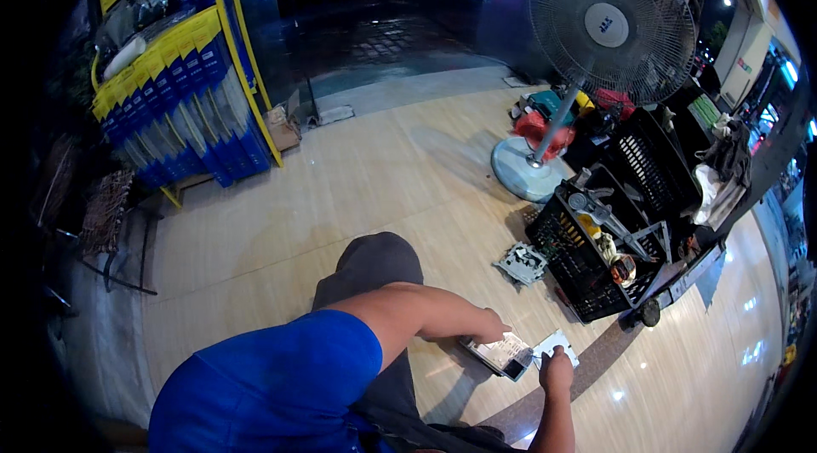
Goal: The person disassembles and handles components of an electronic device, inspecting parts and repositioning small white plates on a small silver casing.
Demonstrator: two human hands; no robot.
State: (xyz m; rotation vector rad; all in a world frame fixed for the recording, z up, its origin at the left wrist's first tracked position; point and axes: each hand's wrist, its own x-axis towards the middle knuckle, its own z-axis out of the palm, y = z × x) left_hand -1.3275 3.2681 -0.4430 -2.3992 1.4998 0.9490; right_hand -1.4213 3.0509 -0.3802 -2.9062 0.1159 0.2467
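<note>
My left arm reaches across to the right, and my left hand (490, 327) grips the far edge of a flat, box-shaped device (502, 351). Its top is pale, and a dark part shows at its near right corner. Closed in a fist, my right hand (557, 372) is just right of the device. A thin tool (537, 357) seems to stick out of it toward that corner; its kind is too small to make out. Beyond the right hand lies a white flat panel (562, 344), partly covered by the fingers. The undersides of both hands are hidden.
A black crate (574, 270) of tools stands ahead to the right, with a grey metal part (522, 265) beside it. Behind it rises a standing fan (532, 168). A yellow rack (247, 70) of blue packages is at the far left, near a stool (106, 210).
</note>
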